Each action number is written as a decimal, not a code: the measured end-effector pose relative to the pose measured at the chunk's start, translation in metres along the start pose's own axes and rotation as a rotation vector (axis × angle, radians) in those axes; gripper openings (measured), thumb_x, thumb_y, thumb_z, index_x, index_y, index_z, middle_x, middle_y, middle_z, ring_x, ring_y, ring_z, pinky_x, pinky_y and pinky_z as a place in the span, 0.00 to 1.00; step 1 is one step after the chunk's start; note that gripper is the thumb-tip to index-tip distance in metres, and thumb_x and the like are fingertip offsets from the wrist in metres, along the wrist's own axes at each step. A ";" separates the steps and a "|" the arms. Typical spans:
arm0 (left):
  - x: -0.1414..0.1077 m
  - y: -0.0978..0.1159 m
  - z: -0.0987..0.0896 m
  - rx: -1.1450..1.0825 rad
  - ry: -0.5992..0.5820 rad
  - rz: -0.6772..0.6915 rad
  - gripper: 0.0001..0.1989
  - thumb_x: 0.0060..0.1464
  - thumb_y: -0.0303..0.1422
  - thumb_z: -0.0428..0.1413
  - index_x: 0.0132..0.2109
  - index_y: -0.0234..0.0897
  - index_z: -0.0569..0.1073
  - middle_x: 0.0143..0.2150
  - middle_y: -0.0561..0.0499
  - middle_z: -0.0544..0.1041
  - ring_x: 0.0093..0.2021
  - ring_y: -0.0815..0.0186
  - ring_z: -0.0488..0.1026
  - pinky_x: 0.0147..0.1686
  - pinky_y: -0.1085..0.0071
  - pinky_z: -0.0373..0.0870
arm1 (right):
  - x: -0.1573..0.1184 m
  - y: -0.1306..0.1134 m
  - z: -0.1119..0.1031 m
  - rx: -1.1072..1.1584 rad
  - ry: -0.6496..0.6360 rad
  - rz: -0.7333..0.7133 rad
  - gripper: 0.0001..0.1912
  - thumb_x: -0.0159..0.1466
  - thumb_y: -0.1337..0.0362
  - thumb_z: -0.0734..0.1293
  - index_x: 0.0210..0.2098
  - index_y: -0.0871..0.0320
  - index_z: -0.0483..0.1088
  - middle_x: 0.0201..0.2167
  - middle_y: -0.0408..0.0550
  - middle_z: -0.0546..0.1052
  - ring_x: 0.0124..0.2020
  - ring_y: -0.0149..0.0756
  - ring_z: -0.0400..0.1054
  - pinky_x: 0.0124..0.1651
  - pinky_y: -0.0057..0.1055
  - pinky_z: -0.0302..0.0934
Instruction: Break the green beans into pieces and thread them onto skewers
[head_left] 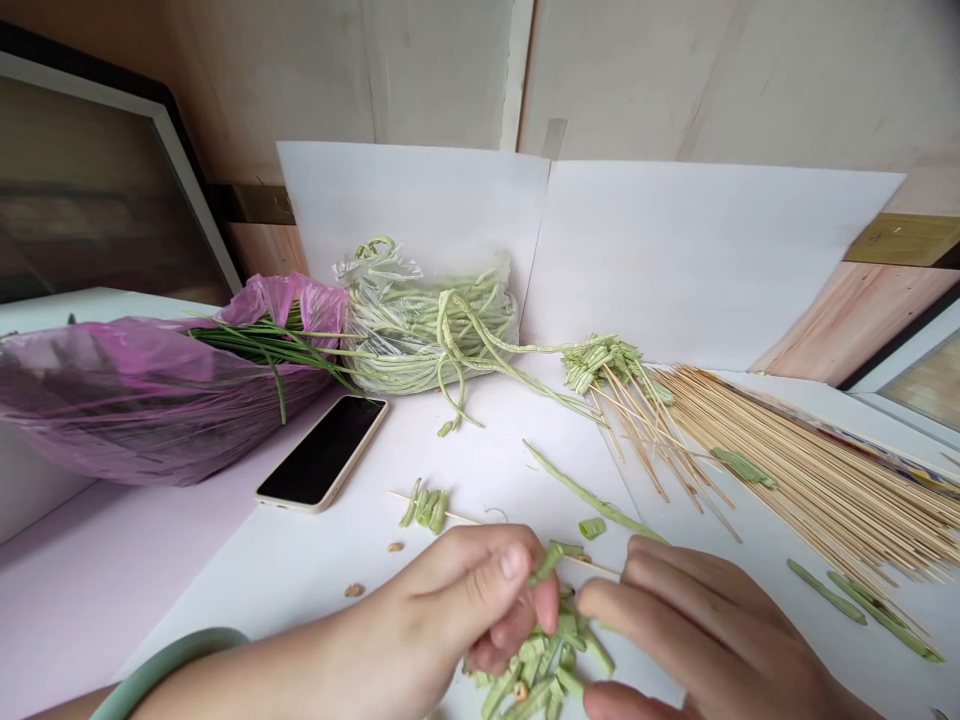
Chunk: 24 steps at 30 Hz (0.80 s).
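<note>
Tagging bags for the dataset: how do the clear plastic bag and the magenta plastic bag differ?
The clear plastic bag is see-through, while the magenta plastic bag is tinted. The clear bag holds coiled pale green long beans; the magenta bag has darker, thin green blades at its mouth. The magenta bag looks the larger of the two. Both are thin plastic film lying on the work surface.

Left hand [457, 610] and right hand [697, 630] curl inward, nearly touching
</note>
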<state>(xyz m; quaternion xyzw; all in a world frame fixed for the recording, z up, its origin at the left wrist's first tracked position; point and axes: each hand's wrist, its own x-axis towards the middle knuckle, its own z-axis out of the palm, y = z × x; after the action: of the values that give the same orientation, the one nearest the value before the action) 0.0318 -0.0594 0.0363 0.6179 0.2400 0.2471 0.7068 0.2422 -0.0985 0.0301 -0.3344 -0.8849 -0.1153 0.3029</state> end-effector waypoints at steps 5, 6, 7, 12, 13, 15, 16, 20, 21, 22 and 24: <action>0.004 -0.006 -0.001 -0.123 -0.034 0.028 0.30 0.60 0.56 0.42 0.42 0.32 0.71 0.30 0.51 0.64 0.29 0.69 0.62 0.33 0.70 0.63 | 0.012 0.001 0.000 0.130 0.040 0.184 0.08 0.70 0.57 0.59 0.45 0.53 0.62 0.28 0.39 0.78 0.23 0.26 0.73 0.25 0.19 0.66; 0.004 -0.005 0.000 -0.120 -0.046 0.015 0.31 0.60 0.57 0.42 0.42 0.32 0.71 0.30 0.51 0.65 0.29 0.69 0.62 0.34 0.69 0.63 | 0.014 0.001 0.000 0.149 0.041 0.203 0.07 0.70 0.59 0.59 0.45 0.53 0.62 0.28 0.38 0.78 0.20 0.25 0.71 0.22 0.17 0.64; 0.003 -0.003 0.001 -0.114 -0.059 -0.004 0.32 0.59 0.58 0.42 0.43 0.31 0.71 0.31 0.51 0.65 0.29 0.68 0.62 0.35 0.68 0.64 | 0.016 0.000 -0.001 0.172 0.046 0.212 0.06 0.69 0.61 0.59 0.45 0.53 0.61 0.27 0.37 0.78 0.19 0.24 0.70 0.21 0.16 0.63; 0.000 -0.001 0.002 -0.078 -0.094 -0.055 0.34 0.57 0.60 0.41 0.34 0.30 0.71 0.30 0.49 0.66 0.30 0.66 0.64 0.37 0.66 0.65 | 0.016 -0.002 0.000 0.271 -0.004 0.220 0.09 0.64 0.72 0.59 0.41 0.53 0.65 0.25 0.38 0.76 0.23 0.25 0.72 0.25 0.15 0.64; -0.001 -0.001 0.001 -0.075 -0.097 -0.050 0.35 0.57 0.60 0.41 0.34 0.30 0.71 0.30 0.48 0.66 0.30 0.66 0.64 0.37 0.66 0.65 | 0.015 -0.001 0.001 0.263 0.001 0.217 0.08 0.64 0.72 0.59 0.38 0.54 0.65 0.23 0.38 0.74 0.21 0.25 0.70 0.23 0.16 0.62; 0.000 -0.002 0.000 -0.066 -0.107 -0.041 0.36 0.58 0.60 0.40 0.36 0.30 0.74 0.30 0.48 0.67 0.29 0.67 0.64 0.36 0.66 0.65 | 0.014 0.000 0.002 0.232 0.008 0.213 0.07 0.63 0.72 0.59 0.33 0.55 0.65 0.19 0.37 0.70 0.18 0.25 0.64 0.20 0.17 0.59; 0.000 -0.002 0.000 -0.061 -0.110 -0.039 0.36 0.58 0.59 0.39 0.37 0.29 0.75 0.29 0.48 0.67 0.29 0.67 0.64 0.36 0.66 0.65 | 0.013 0.001 0.003 0.224 0.007 0.210 0.07 0.63 0.72 0.59 0.31 0.55 0.65 0.18 0.37 0.68 0.17 0.24 0.62 0.20 0.17 0.58; 0.005 -0.007 0.000 -0.098 -0.113 -0.030 0.40 0.57 0.61 0.39 0.44 0.29 0.76 0.28 0.48 0.68 0.27 0.67 0.65 0.34 0.68 0.65 | 0.014 0.001 0.001 0.323 0.026 0.227 0.08 0.64 0.72 0.59 0.30 0.55 0.63 0.18 0.36 0.67 0.16 0.24 0.61 0.19 0.16 0.56; 0.006 -0.009 0.000 -0.123 -0.105 -0.029 0.41 0.56 0.62 0.38 0.46 0.29 0.76 0.29 0.48 0.69 0.27 0.67 0.66 0.32 0.69 0.64 | 0.014 0.000 0.000 0.371 0.046 0.237 0.07 0.64 0.71 0.59 0.31 0.54 0.63 0.18 0.36 0.67 0.16 0.24 0.61 0.18 0.16 0.56; 0.008 -0.012 0.000 -0.152 -0.095 -0.030 0.41 0.56 0.63 0.38 0.48 0.29 0.75 0.29 0.48 0.70 0.26 0.67 0.66 0.30 0.70 0.64 | 0.014 -0.001 -0.001 0.416 0.072 0.242 0.07 0.65 0.70 0.60 0.31 0.54 0.63 0.18 0.36 0.68 0.15 0.24 0.62 0.18 0.15 0.56; 0.011 -0.016 0.000 -0.214 -0.077 -0.044 0.42 0.54 0.64 0.40 0.51 0.30 0.72 0.30 0.46 0.72 0.24 0.67 0.68 0.29 0.70 0.64 | 0.014 -0.002 -0.004 0.472 0.063 0.269 0.06 0.66 0.69 0.60 0.32 0.54 0.64 0.19 0.36 0.70 0.17 0.25 0.64 0.19 0.15 0.58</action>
<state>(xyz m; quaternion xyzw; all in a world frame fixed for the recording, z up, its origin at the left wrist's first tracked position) 0.0409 -0.0543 0.0196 0.5427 0.1984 0.2320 0.7825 0.2343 -0.0943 0.0416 -0.3655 -0.8251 0.1250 0.4124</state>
